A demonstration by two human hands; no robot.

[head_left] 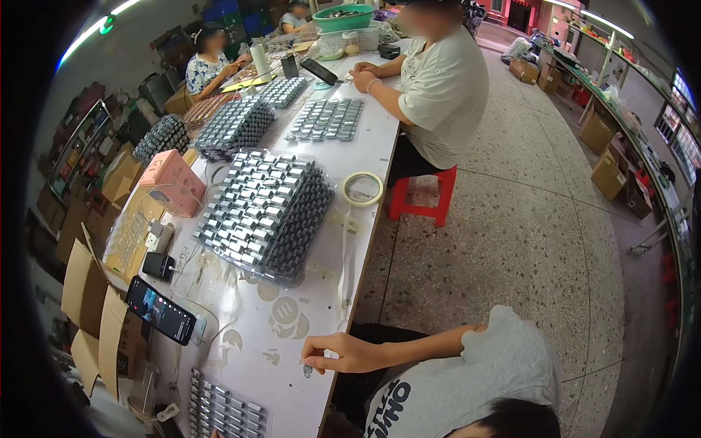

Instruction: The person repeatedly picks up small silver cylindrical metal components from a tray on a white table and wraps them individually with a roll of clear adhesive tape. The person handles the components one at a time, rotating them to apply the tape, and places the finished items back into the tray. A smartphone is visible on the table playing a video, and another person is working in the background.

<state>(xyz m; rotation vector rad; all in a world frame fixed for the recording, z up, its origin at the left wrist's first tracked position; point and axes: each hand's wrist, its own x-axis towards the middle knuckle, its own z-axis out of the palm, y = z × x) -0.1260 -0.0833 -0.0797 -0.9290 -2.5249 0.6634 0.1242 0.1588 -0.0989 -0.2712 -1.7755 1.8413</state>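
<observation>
Neither my left hand nor my right hand can be made out. At the lower right sits a person in a grey shirt (467, 369). Their bare forearm reaches over the table edge, and that person's hand (343, 352) is closed in a pinch. Just under its fingertips hangs a small, shiny, clear-looking piece (307, 371), too small to name. Below left, rows of small metallic parts (226, 410) stand in a tray cut off by the lower edge. A fingertip touches the tray there; whose it is I cannot tell.
Stacked trays of metallic parts (255, 212) fill the mid-table, beside a tape roll (362, 189). A phone (161, 309) leans near an open carton (109, 332). Farther up are a pink box (174, 182), a red stool (425, 196) and a person in white (445, 95).
</observation>
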